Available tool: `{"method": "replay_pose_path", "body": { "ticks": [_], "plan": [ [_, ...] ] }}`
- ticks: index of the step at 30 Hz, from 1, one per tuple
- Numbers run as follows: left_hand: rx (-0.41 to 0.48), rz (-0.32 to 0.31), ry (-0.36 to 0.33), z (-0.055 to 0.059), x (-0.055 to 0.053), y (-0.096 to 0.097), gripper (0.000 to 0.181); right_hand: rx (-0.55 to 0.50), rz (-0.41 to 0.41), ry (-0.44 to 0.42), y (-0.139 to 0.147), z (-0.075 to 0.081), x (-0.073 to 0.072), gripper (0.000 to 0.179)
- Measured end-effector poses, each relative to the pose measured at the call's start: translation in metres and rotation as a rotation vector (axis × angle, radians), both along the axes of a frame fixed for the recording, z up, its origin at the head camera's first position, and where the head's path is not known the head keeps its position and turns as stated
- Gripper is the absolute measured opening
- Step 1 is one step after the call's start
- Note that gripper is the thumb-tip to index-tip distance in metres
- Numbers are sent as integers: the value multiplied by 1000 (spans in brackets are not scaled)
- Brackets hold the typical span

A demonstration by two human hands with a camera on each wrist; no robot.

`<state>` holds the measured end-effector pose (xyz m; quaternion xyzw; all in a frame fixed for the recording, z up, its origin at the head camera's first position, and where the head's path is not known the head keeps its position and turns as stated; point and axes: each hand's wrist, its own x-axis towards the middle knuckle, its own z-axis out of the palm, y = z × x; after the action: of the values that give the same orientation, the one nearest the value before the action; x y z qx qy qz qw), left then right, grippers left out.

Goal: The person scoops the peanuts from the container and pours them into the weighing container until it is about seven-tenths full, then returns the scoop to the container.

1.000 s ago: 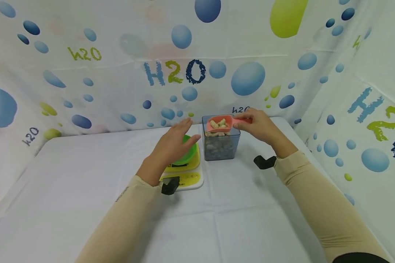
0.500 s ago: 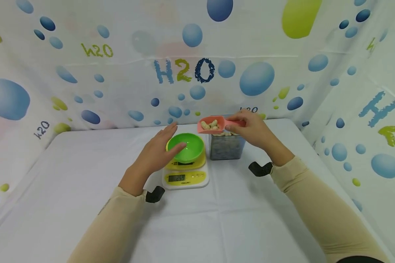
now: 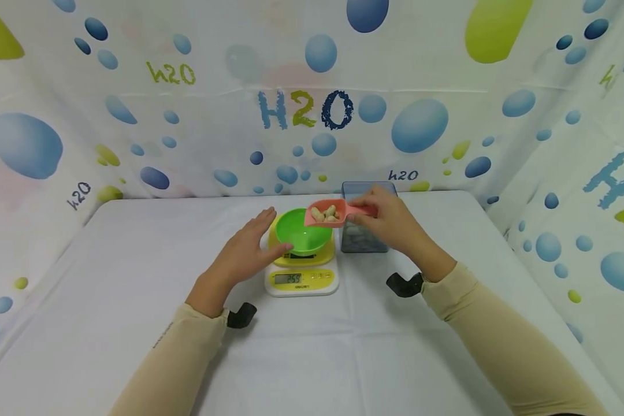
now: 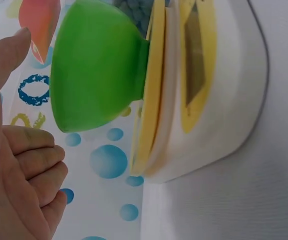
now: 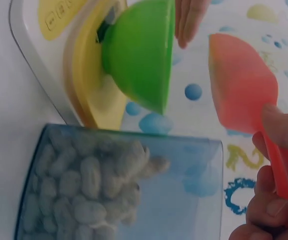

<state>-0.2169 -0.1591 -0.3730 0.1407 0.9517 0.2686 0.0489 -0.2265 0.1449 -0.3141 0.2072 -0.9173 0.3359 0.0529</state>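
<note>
My right hand grips the handle of a pink scoop that carries several peanuts. The scoop hangs above the right rim of a green bowl. That bowl stands on the yellow platform of a white kitchen scale, whose display seems to read 259. Beside the bowl, on its left, my left hand is held with fingers extended and thumb apart, holding nothing. In the left wrist view a gap shows between the fingers and the bowl.
A clear bluish bin stands just right of the scale, partly behind my right hand. Peanuts fill part of it in the right wrist view. A white cloth covers the table, and a printed curtain hangs behind.
My right hand has brought the loaded scoop leftward from over the bin to the bowl. The left hand has drawn back from over the bowl to its left side, uncovering bowl and display.
</note>
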Motion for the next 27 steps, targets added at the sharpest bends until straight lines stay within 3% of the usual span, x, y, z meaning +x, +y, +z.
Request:
{"method": "replay_pose_path", "body": {
  "ticks": [10,27],
  "plan": [
    [9,-18,17,-13,-1,2,98,31,-26,34,-10,-11,7,32],
    [-3,-13,17,-11,1,3,95,139,-29,131,-18,-22,11,36]
  ]
}}
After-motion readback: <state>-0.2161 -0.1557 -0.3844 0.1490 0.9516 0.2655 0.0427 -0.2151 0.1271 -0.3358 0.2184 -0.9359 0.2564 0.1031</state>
